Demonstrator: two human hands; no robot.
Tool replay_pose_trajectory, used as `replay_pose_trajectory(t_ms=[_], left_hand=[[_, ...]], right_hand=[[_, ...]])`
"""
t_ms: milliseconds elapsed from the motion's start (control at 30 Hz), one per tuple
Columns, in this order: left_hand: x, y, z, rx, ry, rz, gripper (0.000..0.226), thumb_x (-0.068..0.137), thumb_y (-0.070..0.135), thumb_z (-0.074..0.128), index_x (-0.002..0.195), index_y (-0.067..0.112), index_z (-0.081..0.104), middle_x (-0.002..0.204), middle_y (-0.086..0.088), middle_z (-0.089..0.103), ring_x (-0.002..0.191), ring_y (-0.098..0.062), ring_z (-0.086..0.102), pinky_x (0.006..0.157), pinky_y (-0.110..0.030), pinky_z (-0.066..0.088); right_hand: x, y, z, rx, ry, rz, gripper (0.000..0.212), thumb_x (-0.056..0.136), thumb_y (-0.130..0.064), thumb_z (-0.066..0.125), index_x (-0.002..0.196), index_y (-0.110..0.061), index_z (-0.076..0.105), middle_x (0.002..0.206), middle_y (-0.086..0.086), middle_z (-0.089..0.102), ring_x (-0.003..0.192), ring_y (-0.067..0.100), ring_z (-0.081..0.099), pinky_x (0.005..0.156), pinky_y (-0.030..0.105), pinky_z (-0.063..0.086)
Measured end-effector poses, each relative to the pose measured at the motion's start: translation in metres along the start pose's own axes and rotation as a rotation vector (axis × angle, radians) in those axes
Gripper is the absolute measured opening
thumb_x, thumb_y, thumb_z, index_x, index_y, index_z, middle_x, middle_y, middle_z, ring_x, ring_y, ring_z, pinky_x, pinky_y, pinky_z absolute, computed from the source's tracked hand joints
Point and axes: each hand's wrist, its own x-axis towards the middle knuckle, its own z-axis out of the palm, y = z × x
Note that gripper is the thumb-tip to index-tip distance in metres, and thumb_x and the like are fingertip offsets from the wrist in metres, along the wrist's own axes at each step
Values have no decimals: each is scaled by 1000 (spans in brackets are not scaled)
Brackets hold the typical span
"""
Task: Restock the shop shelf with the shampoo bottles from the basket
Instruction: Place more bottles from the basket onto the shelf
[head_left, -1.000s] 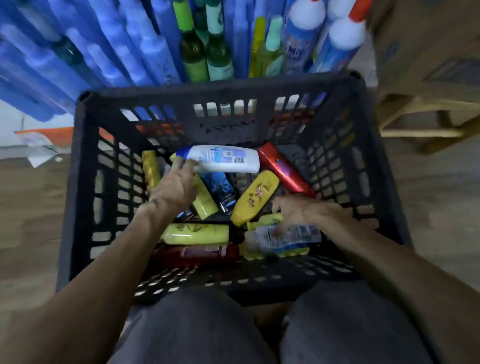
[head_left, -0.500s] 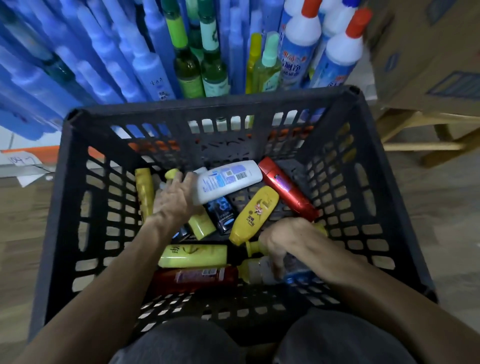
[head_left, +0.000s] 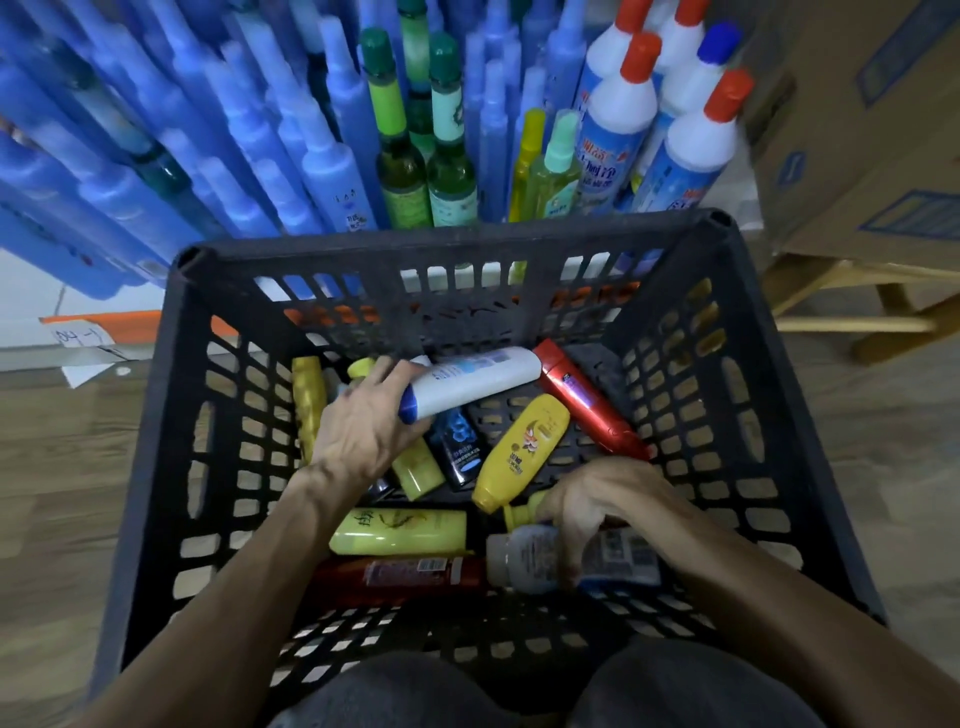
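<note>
Both hands were down in the basket (head_left: 176, 415), left hand (head_left: 363, 431) gripping a white bottle (head_left: 478, 384), right hand (head_left: 597, 509) wrapped round a clear bottle (head_left: 524, 558), probably for shelving.

Open-topped basket (head_left: 441, 244) — way in is lying from above.
Walls are hemming every side, loose bottles (head_left: 524, 447) are crowding the floor, and packed shelf bottles (head_left: 332, 171) are standing just beyond the far rim.
</note>
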Motion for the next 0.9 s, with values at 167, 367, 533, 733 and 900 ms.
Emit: replay_pose_trajectory(t_ms=[167, 367, 533, 733, 900], left_hand=[[-8, 41, -53, -88, 66, -76, 50, 75, 59, 65, 111, 27, 53, 109, 9, 57, 93, -20, 61, 72, -34, 52], [-64, 99, -191, -120, 9, -195, 57, 69, 54, 73, 111, 18, 58, 111, -2, 61, 99, -26, 59, 80, -36, 50], [-124, 147, -362, -181, -80, -234, 57, 67, 51, 76, 112, 20, 56, 109, -3, 65, 95, -25, 62, 79, -34, 52], [-185, 217, -580, -125, -142, -216, 47, 72, 41, 74, 110, 20, 56, 106, -1, 65, 85, -19, 57, 68, -27, 44], [-210, 261, -724, -116, -82, -170, 44, 65, 40, 74, 102, 22, 56, 104, 1, 65, 96, -21, 63, 78, -33, 52]], right_hand=[[-51, 2, -6, 219, 83, -65, 70, 71, -26, 85, 132, -27, 51, 117, -3, 53, 114, 22, 53, 90, 34, 44], [-201, 12, -8, 938, 576, -107, 42, 72, -26, 84, 104, -26, 55, 101, -6, 66, 92, 16, 63, 69, 26, 48], [-387, -2, -37, 1228, 728, -117, 38, 74, -16, 85, 101, -26, 61, 100, -3, 72, 94, 17, 68, 78, 26, 53], [-611, -38, -100, 1105, 800, -230, 50, 76, -23, 83, 117, -25, 56, 98, -16, 63, 84, 2, 60, 56, 9, 41], [-762, -61, -164, 1013, 882, -308, 49, 72, -25, 85, 115, -24, 61, 100, -12, 68, 84, 0, 63, 69, 15, 49]])
